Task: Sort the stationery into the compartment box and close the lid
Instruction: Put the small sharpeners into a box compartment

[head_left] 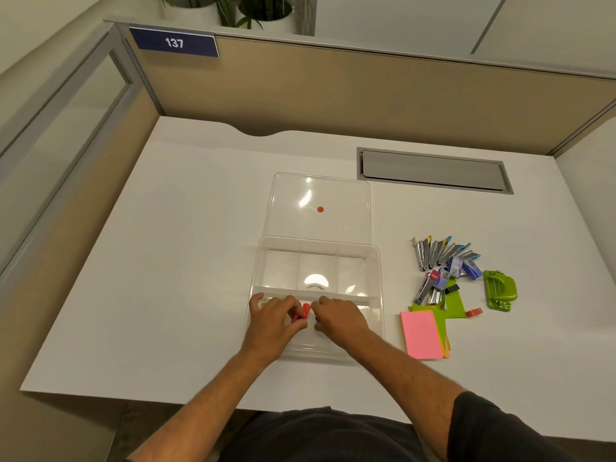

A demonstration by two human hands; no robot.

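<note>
Compartment box [373, 261], clear plastic, sits at the centre of the white bench [166, 261], its lid [316, 201] open and lying flat on the bench at 12 o'clock from the box, a small red dot [320, 209] showing on it. Dividers split the box into a far row of compartments and a near section. Both hands are down in the near section, almost meeting. The left hand [273, 320] has its fingers curled, pinching a small red item [301, 313] that lies between the two hands, at 3 o'clock from the left hand and 9 o'clock from the right. The right hand [338, 318] also has its fingers curled in toward the red item; whether it actually grips it I cannot tell. A pale round thing shows just past the left hand's thumb at 11 o'clock, too blurred to name.

The unsorted stationery lies on the bench at 3 o'clock from the box, well apart from both hands: a fan of staplers [440, 253] with coloured ends, small blue boxes [466, 266] just beside them, a green hole punch [500, 290] furthest right, green sheets [455, 303], and a pink sticky-note pad [421, 333] nearest the person. A grey cable hatch [433, 170] is set into the bench at 1 o'clock from the box
</note>
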